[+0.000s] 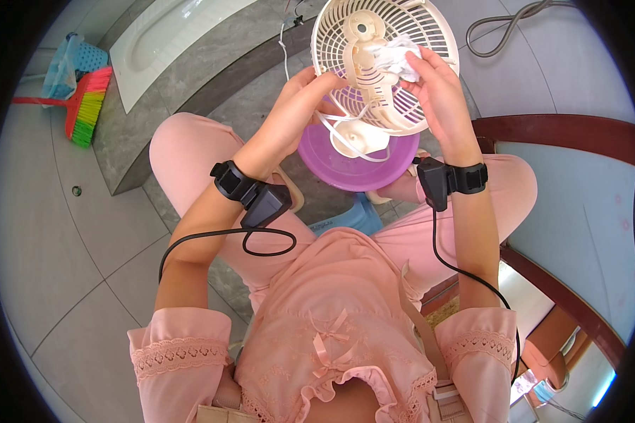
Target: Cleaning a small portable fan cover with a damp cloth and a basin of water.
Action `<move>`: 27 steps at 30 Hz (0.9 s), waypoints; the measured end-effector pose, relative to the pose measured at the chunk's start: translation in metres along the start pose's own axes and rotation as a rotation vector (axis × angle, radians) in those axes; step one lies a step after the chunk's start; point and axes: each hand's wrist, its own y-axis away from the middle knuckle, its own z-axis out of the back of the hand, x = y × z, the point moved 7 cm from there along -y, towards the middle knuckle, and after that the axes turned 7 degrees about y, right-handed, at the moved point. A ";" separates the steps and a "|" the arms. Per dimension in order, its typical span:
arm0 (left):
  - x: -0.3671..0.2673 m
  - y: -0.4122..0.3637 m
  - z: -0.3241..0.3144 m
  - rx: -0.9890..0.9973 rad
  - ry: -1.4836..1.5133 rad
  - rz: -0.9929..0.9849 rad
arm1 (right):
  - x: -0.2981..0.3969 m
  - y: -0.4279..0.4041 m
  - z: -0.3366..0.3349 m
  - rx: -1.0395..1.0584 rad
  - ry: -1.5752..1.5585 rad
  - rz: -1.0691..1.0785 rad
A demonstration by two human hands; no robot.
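Note:
A round cream plastic fan housing (439, 31) with slotted walls is held up at the top centre, its inner side facing me. My left hand (317, 90) grips its lower left edge, near a looped white power cord (325, 124). My right hand (436, 79) pinches a crumpled white cloth (397, 55) against the middle of the housing. Just below the housing, a white plastic base piece (357, 138) is over a purple basin (354, 177) on the floor. Both wrists wear black strapped devices with cables.
A squat toilet pan (153, 47) is set in a raised tiled step on the left. Beside it are a red broom (79, 106) with coloured bristles and a blue perforated basket (91, 55). A metal hose (508, 18) lies upper right; a wood-framed door (561, 132) is at right.

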 end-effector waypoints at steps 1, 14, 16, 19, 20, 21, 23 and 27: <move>0.001 0.000 0.001 0.000 0.000 0.000 | 0.004 0.002 -0.008 0.063 0.117 0.047; 0.038 -0.009 0.004 0.012 0.171 0.063 | -0.010 0.039 -0.071 0.149 1.583 0.691; 0.040 -0.009 0.003 -0.008 0.164 0.032 | -0.022 0.038 -0.073 0.151 1.785 0.685; 0.043 -0.010 0.006 -0.022 0.134 0.027 | -0.031 0.037 -0.080 0.152 1.904 0.758; 0.045 -0.009 0.008 -0.066 0.102 0.045 | -0.033 0.038 -0.082 0.152 1.902 0.753; 0.045 -0.008 0.010 -0.109 0.068 0.060 | -0.036 0.039 -0.084 0.136 1.983 0.752; 0.057 -0.012 0.018 -0.087 -0.003 0.097 | -0.043 0.040 -0.085 0.119 2.062 0.747; 0.055 -0.004 0.007 -0.116 -0.111 0.153 | -0.065 0.035 -0.071 0.351 2.054 0.583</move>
